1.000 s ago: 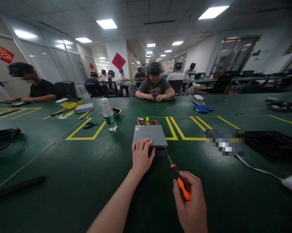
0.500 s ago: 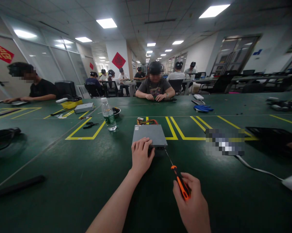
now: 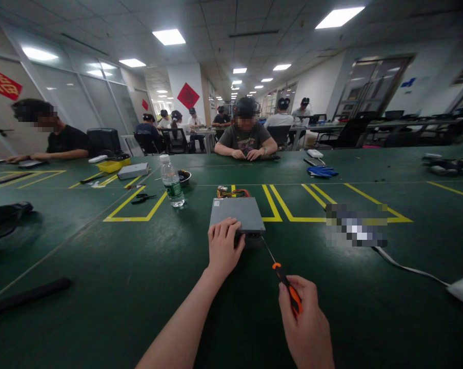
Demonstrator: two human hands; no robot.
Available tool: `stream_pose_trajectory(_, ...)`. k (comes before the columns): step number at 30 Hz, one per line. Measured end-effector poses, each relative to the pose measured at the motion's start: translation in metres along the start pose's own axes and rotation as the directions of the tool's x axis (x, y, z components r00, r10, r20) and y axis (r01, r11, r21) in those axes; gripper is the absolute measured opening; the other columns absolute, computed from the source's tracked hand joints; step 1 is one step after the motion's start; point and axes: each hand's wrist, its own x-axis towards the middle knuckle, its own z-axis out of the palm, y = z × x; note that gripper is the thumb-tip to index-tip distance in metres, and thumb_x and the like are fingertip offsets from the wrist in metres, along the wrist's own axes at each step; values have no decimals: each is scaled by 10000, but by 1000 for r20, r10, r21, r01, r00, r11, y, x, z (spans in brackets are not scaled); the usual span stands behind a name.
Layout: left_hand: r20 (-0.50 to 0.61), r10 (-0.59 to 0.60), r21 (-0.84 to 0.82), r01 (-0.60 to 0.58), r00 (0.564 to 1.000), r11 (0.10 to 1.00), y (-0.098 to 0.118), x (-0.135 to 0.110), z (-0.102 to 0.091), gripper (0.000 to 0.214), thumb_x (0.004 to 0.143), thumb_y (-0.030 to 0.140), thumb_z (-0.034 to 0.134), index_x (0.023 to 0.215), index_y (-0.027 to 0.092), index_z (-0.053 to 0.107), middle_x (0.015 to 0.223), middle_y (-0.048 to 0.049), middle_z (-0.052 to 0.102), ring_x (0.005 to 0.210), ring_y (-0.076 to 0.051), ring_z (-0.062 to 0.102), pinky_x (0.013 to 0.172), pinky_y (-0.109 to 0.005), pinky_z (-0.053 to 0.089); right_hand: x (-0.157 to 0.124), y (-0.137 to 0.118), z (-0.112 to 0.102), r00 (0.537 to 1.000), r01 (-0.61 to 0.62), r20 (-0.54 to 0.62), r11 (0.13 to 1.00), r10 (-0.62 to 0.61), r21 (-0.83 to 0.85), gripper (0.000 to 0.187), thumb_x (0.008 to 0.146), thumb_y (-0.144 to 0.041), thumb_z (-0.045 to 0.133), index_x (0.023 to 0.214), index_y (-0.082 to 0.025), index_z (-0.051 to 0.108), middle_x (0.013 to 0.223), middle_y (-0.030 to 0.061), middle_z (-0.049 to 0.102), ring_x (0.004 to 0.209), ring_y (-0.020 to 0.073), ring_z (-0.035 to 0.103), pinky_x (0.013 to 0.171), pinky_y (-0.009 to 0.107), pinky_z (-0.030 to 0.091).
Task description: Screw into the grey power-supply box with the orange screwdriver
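A flat grey metal box with coloured wires at its far end lies on the green table. My left hand rests on the box's near left corner, fingers curled over its edge. My right hand is closed round the orange and black handle of a screwdriver. The thin shaft points up and left, with its tip at the box's near right corner.
A water bottle and a small black bowl stand to the left of the box. Black scissors, a yellow tray and another grey box lie further left. A white cable runs at right. People sit across the table.
A black tray at the far right has gone from view. My right hand has shifted slightly along the screwdriver handle; my left hand and the box have stayed still.
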Motion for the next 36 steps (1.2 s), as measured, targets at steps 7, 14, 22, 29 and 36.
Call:
stream_pose_trajectory(7, 15, -9, -8, 9, 1000, 1000, 0, 0, 0, 257, 809, 254, 533, 1065, 242, 541, 1154, -58, 575, 1118, -228, 474, 936, -415, 317, 5, -6, -1, 984, 151, -90, 988, -153, -33, 309, 833, -486, 425, 915, -208, 530, 843, 60, 568, 735, 184, 597, 622, 304, 503)
stream_pose_trajectory(14, 15, -7, 10, 7, 1000, 1000, 0, -1, 0, 260, 805, 260, 541, 1064, 243, 543, 1164, -50, 568, 1119, -217, 471, 941, -401, 322, 0, -9, -5, 994, -90, 70, 994, 85, 69, 375, 900, -476, 252, 1047, -214, 478, 618, -19, 579, 450, 131, 551, 431, 228, 440)
stream_pose_trajectory(22, 12, -1, 15, 0, 1000, 1000, 0, 0, 1, 255, 813, 269, 529, 1066, 241, 540, 1161, -49, 571, 1122, -214, 473, 946, -394, 313, 2, 0, 0, 997, 41, -63, 998, -44, -42, 350, 820, -517, 399, 933, -203, 502, 817, 68, 636, 668, 198, 638, 533, 290, 505)
stream_pose_trajectory(29, 13, -8, 8, 8, 1000, 1000, 0, 0, 2, 249, 811, 267, 531, 1059, 247, 537, 1157, -40, 574, 1126, -208, 472, 945, -387, 313, 3, -3, -2, 999, -42, 4, 999, 42, 12, 396, 800, -535, 436, 1018, -209, 489, 885, 55, 643, 749, 192, 648, 596, 274, 513)
stream_pose_trajectory(36, 8, -6, 25, 5, 1000, 1000, 0, 0, 1, 253, 810, 274, 532, 1061, 246, 541, 1158, -44, 571, 1112, -216, 477, 940, -388, 318, 1, -5, 1, 984, 143, -110, 990, -143, -9, 273, 844, -447, 398, 967, -217, 482, 877, 59, 593, 765, 190, 621, 640, 299, 513)
